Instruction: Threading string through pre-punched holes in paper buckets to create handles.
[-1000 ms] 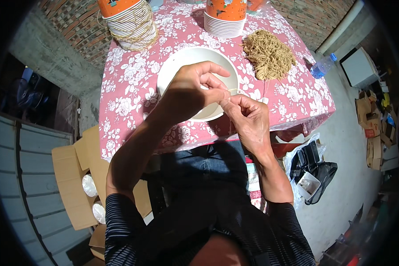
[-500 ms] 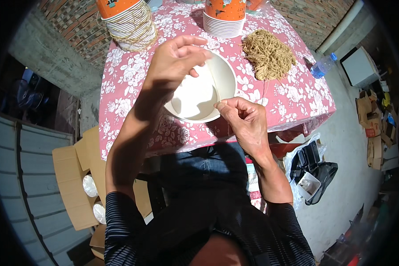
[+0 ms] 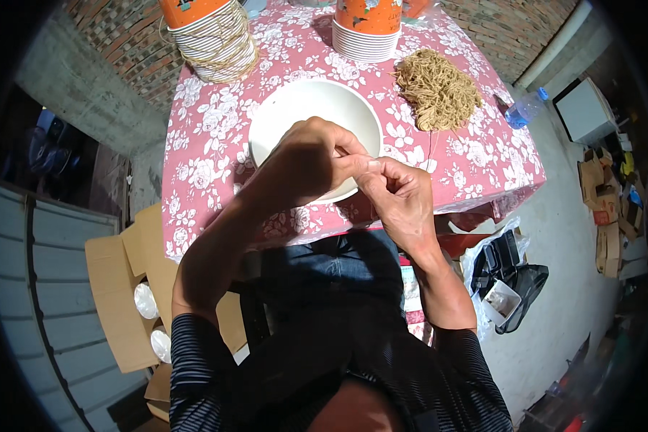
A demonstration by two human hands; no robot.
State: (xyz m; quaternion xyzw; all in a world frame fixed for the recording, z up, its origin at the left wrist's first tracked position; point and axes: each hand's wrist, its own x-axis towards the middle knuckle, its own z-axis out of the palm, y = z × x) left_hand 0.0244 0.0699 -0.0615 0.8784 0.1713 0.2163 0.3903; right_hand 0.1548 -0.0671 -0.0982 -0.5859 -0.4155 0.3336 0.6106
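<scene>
My left hand [image 3: 315, 160] and my right hand [image 3: 402, 198] meet fingertip to fingertip above the near right rim of a white bowl [image 3: 302, 101]. Both are closed in a pinch. A thin pale strand was visible at the right fingertips a moment ago; now the touching fingers hide it, and what the left fingers grip cannot be made out. The bowl stands on the table, partly covered by my left hand and forearm. To its right lies a loose heap of tan twine [image 3: 439, 90], apart from both hands.
On the pink flowered tablecloth [image 3: 209, 173] stand two stacks of paper tubs, a left stack [image 3: 212, 47] wound with twine and a right stack [image 3: 367, 39]. A plastic bottle [image 3: 525, 108] is by the right edge. An open cardboard box [image 3: 115, 288] sits lower left.
My left hand has come down and right from above the bowl to meet the right fingertips. The strand stretched between the hands no longer shows. My right hand has barely moved.
</scene>
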